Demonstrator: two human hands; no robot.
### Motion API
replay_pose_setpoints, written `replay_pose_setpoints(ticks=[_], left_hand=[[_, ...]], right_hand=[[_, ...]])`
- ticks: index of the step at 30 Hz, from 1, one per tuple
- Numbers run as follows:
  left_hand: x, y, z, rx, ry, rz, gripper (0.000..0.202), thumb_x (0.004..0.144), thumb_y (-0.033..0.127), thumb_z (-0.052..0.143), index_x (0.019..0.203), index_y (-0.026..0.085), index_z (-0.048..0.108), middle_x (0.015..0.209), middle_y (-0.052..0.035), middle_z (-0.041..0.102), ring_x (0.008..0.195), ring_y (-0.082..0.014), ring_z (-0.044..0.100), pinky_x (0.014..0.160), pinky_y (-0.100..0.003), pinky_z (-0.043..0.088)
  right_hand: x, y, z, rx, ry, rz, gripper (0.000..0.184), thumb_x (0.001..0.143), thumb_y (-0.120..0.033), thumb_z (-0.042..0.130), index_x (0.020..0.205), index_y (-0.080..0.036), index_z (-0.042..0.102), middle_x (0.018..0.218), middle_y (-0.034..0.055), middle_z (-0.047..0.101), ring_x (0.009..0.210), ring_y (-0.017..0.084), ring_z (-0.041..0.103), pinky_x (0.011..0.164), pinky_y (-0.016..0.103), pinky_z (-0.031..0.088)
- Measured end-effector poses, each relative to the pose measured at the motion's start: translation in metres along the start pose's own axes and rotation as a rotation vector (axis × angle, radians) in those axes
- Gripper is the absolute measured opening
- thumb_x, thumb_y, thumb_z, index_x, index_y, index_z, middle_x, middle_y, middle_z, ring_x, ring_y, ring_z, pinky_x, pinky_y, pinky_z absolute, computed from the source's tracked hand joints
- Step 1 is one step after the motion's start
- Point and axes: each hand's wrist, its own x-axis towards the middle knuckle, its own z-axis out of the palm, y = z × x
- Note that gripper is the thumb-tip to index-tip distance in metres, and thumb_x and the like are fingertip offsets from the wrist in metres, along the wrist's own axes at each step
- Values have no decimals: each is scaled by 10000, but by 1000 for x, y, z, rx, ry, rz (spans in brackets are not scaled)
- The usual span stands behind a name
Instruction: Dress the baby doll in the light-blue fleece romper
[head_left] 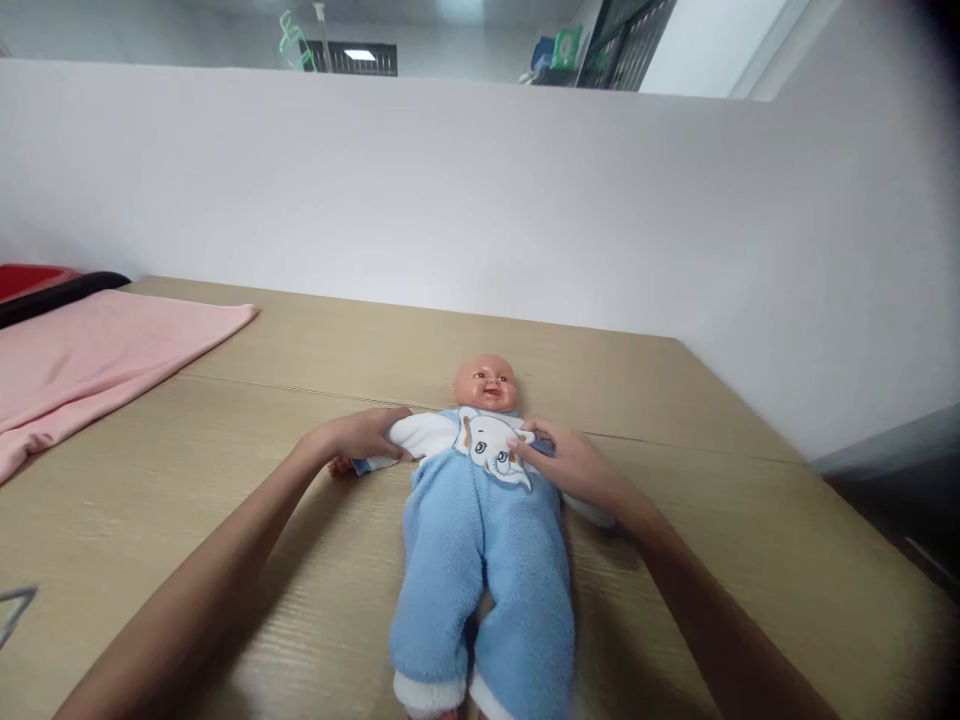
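Note:
A baby doll (487, 380) lies on its back on the table, its head toward the wall. It wears a fluffy light blue romper (480, 540) with white sleeves, white cuffs and a white animal face patch (491, 447) on the chest. My left hand (369, 433) is closed round the white sleeve (424, 435) on the left of the picture, and the doll's small hand (341, 466) shows below it. My right hand (566, 458) grips the doll's other shoulder, with the thumb on the edge of the patch. That doll's arm is partly hidden under my wrist.
A pink cloth (112, 350) lies on the wooden table (300, 340) at the left, beside a red and black object (45, 285). A white wall (450, 200) rises behind the table. The table's right edge slants toward me.

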Motion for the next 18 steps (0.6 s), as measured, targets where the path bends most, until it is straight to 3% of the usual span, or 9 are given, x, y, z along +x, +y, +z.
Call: replay_pose_setpoints(ticks=[3,6,8,10,12,14,18], left_hand=[[-10,1,-7,255,-4,-155,617,787,417,848,1371,243,752,1265,-147,830,1154,-408,778,957,-443,603],[-21,11,-8,533,113,-162,598,806,374,856,1371,208,753,1343,-222,775,1285,-479,712,1035,-532,590],[-24,29,-1,595,231,-64,528,949,428,787,1420,198,720,1467,-234,719,1379,-478,648,1128,-596,553],[-18,57,14,530,338,140,467,1091,479,665,1477,217,668,1547,-194,680,1428,-426,615,1215,-598,513],[-2,89,35,430,363,394,420,1144,465,627,1499,242,640,1566,-148,673,1475,-367,592,1286,-546,475],[21,116,58,384,322,564,373,1154,420,640,1481,242,653,1541,-137,696,1493,-346,594,1302,-525,466],[66,143,91,527,236,507,264,1111,344,727,1307,167,742,1351,-165,776,1319,-383,694,1158,-542,544]], right_hand=[[-39,30,-8,-65,82,-17,337,1058,-583,627,1007,-280,765,1046,75,831,1015,343,760,947,466,599],[-84,66,-13,-163,274,-31,375,993,-595,709,1211,-298,779,1293,134,806,1284,440,710,1171,625,545],[-109,88,-16,-149,292,-16,528,945,-602,782,1382,-308,741,1438,167,771,1371,478,681,1220,677,525],[-127,104,-17,-87,273,13,592,928,-593,818,1430,-296,722,1458,186,769,1353,485,704,1193,680,559],[-134,113,-19,15,251,59,563,927,-579,836,1393,-281,735,1388,179,802,1253,454,764,1113,638,621],[-133,116,-20,143,266,105,545,904,-574,872,1344,-281,742,1290,151,832,1131,399,808,1029,571,663],[-114,109,-23,372,443,71,610,788,-591,986,1243,-288,715,1180,99,818,1035,317,796,963,476,666]])
